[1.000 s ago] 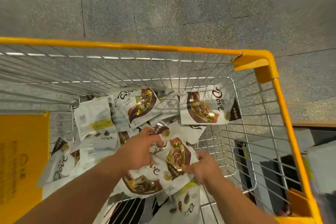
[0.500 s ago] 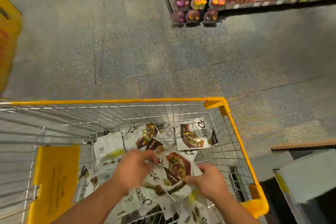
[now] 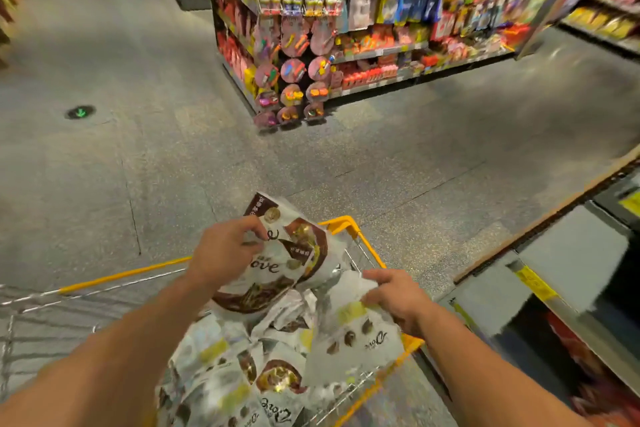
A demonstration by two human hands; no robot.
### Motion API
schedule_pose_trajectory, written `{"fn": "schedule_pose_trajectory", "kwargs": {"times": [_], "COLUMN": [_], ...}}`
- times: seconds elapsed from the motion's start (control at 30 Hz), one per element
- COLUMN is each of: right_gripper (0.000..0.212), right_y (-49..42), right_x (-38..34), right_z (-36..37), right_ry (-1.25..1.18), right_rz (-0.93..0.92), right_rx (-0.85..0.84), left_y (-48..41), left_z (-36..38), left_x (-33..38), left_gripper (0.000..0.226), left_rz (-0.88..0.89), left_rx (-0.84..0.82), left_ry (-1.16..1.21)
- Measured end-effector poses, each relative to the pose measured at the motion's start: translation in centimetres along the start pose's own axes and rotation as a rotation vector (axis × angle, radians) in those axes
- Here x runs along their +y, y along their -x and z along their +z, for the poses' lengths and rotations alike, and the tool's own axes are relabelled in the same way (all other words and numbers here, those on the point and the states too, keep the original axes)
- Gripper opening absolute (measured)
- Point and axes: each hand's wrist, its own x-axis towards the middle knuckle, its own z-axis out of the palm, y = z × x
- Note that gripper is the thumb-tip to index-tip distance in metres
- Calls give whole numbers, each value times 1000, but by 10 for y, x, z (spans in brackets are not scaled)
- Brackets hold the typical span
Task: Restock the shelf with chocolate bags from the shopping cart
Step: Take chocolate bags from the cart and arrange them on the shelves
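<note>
Holding a bunch of chocolate bags in my left hand, I have my fingers curled round their upper edge, thumb side toward me. The bags fan out to the right of the hand, their brown and gold fronts facing up, and they hang above the far corner of the shopping cart. My right hand pinches the top of a white bag that shows its pale back with the brand name upside down. This bag droops over the cart's right rim, its upper edge just beside the bunch. Below both hands, loose bags lie heaped in the wire basket, some face up, some face down. To my right, close to the cart, stands a shelf with a yellow tag on its edge; its contents are too blurred to tell. Across the grey floor a display rack is packed with bright goods, and a green marker sits on the floor at the left.
</note>
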Motion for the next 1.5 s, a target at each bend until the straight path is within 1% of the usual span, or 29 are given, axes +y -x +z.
{"fn": "schedule_pose_trajectory", "kwargs": {"times": [0.03, 0.13, 0.17, 0.27, 0.33, 0.37, 0.43, 0.47, 0.5, 0.53, 0.57, 0.63, 0.7, 0.73, 0.77, 0.8, 0.83, 0.87, 0.93, 0.97, 1.03, 1.07, 1.1, 1.17, 1.23, 1.3, 1.4, 1.43, 1.5], "right_gripper": [57, 21, 17, 34, 31, 34, 38, 32, 29, 33, 33, 18, 25, 25, 20, 16, 14, 13, 18, 16, 11, 10, 10, 15, 19, 23, 42, 41, 21], "right_y": [9, 45, 54, 86, 103, 113, 139, 149, 156, 163, 172, 188, 205, 213, 215, 217, 226, 233, 246, 252, 255, 253, 251, 244, 235, 220, 188, 181, 164], "right_x": [-2, -7, -7, -2, -4, -3, 7, 14, 23, 33, 42, 59, 70, 74, 78, 85, 85, 87, 89, 86, 82, 81, 78, 78, 78, 78, 72, 66, 54], "right_z": [-6, -28, -39, -76, -97, -114, -156, -175, -194, -212, -228, -257, -288, -304, -328, -346, -365, -384, -409, -424, -452, -465, -475, -490, -499, -506, -514, -515, -516], "right_ry": [-81, -307, -374, -660, -824, -896, -1081, -1128, -1128, -1111, -1037, -807, -526, -449, -404, -310, -356, -534, -716, -841, -1006, -1049, -1061, -986, -927, -949, -1043, -1068, -1071], "right_rz": [38, 107, 132, 120, 100, 88, 37, 13, 1, -14, -25, -21, 13, 40, 68, 36, 3, -90, -224, -267, -287, -281, -272, -243, -207, -190, -178, -171, -135], "right_rx": [45, 133, 144, 160, 170, 211, 280, 321, 375, 422, 445, 547, 637, 636, 678, 769, 817, 816, 864, 846, 801, 820, 856, 934, 967, 927, 894, 885, 855], "left_y": [-1, -1, -2, 3, 3, 4, 10, 14, 19, 25, 31, 40, 49, 52, 54, 58, 61, 63, 67, 67, 66, 66, 64, 59, 54, 48, 35, 29, 17], "left_z": [-8, -22, -22, -17, -13, -10, 3, 11, 19, 28, 39, 62, 83, 93, 103, 111, 118, 126, 138, 143, 151, 154, 157, 161, 163, 163, 163, 163, 161], "left_x": [12, 54, 68, 118, 140, 158, 203, 224, 245, 264, 282, 314, 347, 362, 377, 392, 406, 419, 443, 453, 469, 475, 480, 485, 490, 494, 501, 503, 506], "left_gripper": [29, 19, 18, 25, 26, 29, 38, 38, 37, 35, 32, 27, 27, 28, 30, 31, 31, 31, 31, 30, 30, 30, 30, 32, 32, 31, 31, 32, 31], "left_rz": [32, 102, 141, 290, 318, 352, 481, 533, 573, 613, 638, 684, 725, 734, 734, 726, 723, 731, 736, 737, 726, 716, 702, 674, 663, 666, 699, 709, 725], "left_rx": [10, -16, -18, -43, -61, -76, -98, -107, -117, -116, -115, -143, -178, -190, -198, -204, -206, -200, -176, -158, -122, -111, -104, -95, -93, -109, -120, -127, -135], "left_ry": [-26, -66, -67, -78, -101, -98, -102, -100, -92, -89, -88, -108, -120, -106, -91, -86, -86, -91, -81, -65, -46, -39, -33, -32, -64, -66, -61, -56, -57]}}
